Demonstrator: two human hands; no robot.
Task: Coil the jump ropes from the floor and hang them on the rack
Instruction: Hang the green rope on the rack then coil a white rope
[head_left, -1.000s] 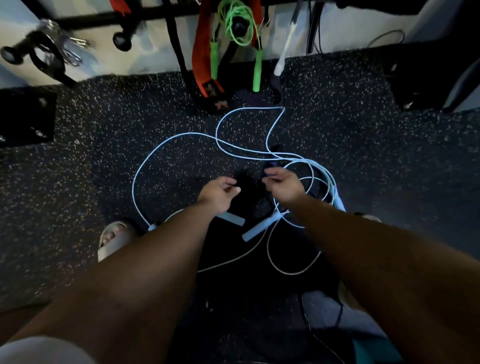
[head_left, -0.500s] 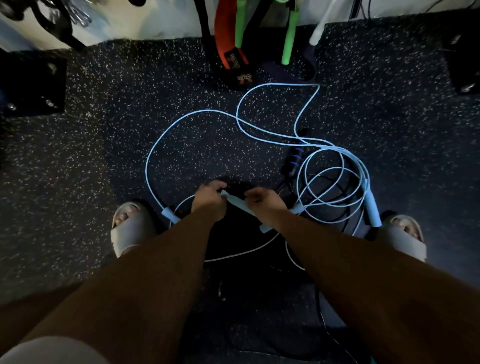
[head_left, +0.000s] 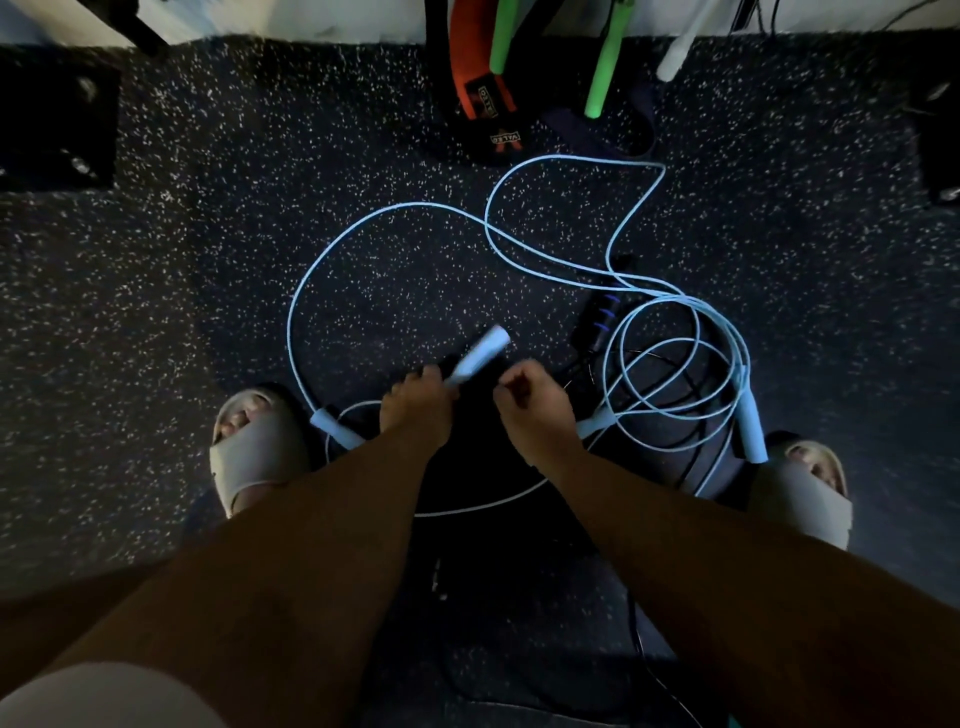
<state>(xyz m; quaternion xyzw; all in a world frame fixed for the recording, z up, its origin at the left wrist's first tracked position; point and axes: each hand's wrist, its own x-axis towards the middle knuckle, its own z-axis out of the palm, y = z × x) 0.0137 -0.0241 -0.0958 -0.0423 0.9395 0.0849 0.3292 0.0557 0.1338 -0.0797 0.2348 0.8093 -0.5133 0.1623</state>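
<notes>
Pale-blue handle (head_left: 478, 353) is clamped in your left hand (head_left: 418, 410), fingers curled round its near end, free end pointing away from you. Just right of that handle, your right hand (head_left: 535, 410) has curled fingers; you cannot tell whether they pinch anything. Further right of the handle, the pale-blue jump ropes (head_left: 675, 364) lie looped on the speckled floor (head_left: 208, 260), beside a black handle (head_left: 597, 322).

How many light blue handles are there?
4 handles: one in the left hand, one by the left sandal, one beside the right hand, one by the right sandal. More may be hidden.
</notes>
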